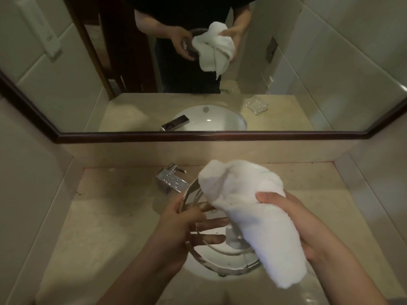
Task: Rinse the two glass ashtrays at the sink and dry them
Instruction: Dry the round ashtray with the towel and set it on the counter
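Observation:
My left hand holds a large round clear glass ashtray above the white sink basin, fingers spread under and inside it. My right hand grips a bunched white towel that presses into the ashtray's right side and hides that part of it. A second, square glass ashtray shows only in the mirror, resting on the counter beside the basin; my right arm and the towel cover that spot in the direct view.
A chrome faucet stands behind the basin at the left. The beige stone counter runs between tiled side walls. A dark-framed mirror spans the back wall and reflects a person in dark clothes.

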{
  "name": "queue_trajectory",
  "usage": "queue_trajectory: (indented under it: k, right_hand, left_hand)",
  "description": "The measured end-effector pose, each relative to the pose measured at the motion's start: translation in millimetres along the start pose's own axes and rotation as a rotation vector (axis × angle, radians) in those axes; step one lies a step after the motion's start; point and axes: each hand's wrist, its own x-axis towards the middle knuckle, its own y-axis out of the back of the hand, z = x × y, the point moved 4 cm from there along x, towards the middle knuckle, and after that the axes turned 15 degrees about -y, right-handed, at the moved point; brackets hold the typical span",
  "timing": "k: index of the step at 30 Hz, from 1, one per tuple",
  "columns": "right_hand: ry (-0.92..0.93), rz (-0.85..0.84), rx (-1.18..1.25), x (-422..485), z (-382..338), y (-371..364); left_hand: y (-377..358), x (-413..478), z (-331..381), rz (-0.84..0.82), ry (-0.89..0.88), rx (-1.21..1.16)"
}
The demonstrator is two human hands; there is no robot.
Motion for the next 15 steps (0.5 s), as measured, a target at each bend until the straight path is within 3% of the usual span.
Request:
queue_trajectory:
  k: [5,10,12,15]
  right_hand:
    - [0.049,0.043,0.257,-7,38,-15]
    - [0.096,0.195,0.543,-13,79,-56]
    - [0.068,0.168,0.633,-13,89,-61]
    - [0.042,0.165,0.66,-17,90,-57]
  left_hand:
    - [-12,-9,-3,0.244,-0.152,-0.036]
    - [-25,-25,-4,0.432,-0.36,0.032]
    - [-27,-32,-8,0.442,-0.397,0.038]
    - [-25,-42,-16,0.33,-0.397,0.02]
